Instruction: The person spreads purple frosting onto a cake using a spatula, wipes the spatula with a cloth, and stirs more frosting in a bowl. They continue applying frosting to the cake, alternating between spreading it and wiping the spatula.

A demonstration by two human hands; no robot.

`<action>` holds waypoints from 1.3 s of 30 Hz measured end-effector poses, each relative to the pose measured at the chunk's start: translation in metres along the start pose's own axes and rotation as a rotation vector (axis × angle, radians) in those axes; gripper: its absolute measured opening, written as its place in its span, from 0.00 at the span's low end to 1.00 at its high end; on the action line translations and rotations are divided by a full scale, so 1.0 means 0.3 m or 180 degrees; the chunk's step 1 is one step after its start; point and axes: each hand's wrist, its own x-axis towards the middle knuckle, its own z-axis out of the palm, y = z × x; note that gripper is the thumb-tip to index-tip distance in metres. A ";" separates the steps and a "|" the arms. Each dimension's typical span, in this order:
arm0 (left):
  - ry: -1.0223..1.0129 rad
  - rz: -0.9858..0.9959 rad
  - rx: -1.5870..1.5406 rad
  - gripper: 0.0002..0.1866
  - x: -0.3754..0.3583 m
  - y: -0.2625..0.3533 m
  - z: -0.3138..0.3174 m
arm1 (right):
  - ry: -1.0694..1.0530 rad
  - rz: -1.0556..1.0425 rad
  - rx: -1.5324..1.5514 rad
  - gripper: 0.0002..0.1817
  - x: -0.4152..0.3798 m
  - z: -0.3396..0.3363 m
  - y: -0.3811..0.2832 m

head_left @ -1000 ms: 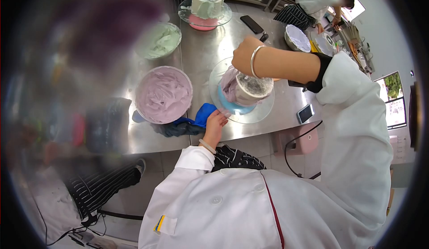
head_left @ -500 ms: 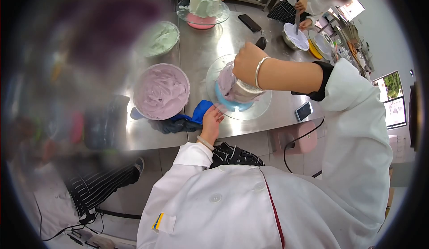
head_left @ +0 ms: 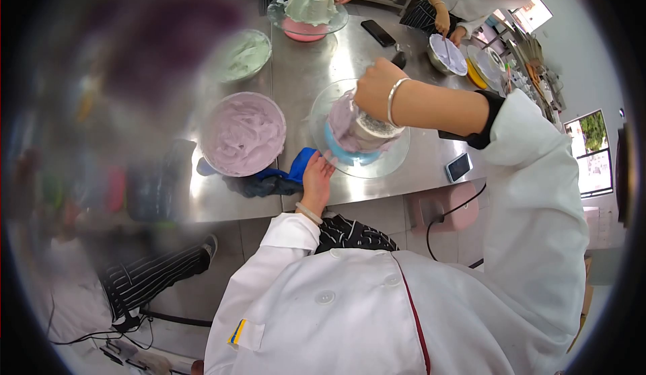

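While clenched on a black handle (head_left: 400, 59), right grip (head_left: 380, 91) over lilac cake (head_left: 342, 117), left grip (head_left: 316, 180) slack at turntable (head_left: 391, 160) rim

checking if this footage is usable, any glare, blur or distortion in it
In the head view, white glare streaks the silver metal table; haze and a dark purple blurred patch, cause unclear, cover much of the head view's left side; a dark curved border in the head view suggests wide-angle distortion; in the head view, the pale purple creamy mixture looks fairly sharp.
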 end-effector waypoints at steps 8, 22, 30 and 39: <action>0.0336 0.0229 0.0126 0.16 -0.133 0.159 -0.139 | 0.0711 0.0192 0.0597 0.12 -0.109 -0.077 -0.114; 0.1389 0.1518 0.0172 0.05 -0.129 0.411 -0.325 | -0.0190 0.0064 0.2606 0.14 0.220 0.107 -0.389; 0.1276 0.1618 0.0032 0.06 -0.130 0.391 -0.355 | -0.0667 0.0271 0.7609 0.19 0.104 0.277 -0.594; -0.0208 -0.0266 0.0475 0.13 -0.151 0.105 -0.198 | 0.1085 0.0603 0.3238 0.19 -0.219 0.167 -0.118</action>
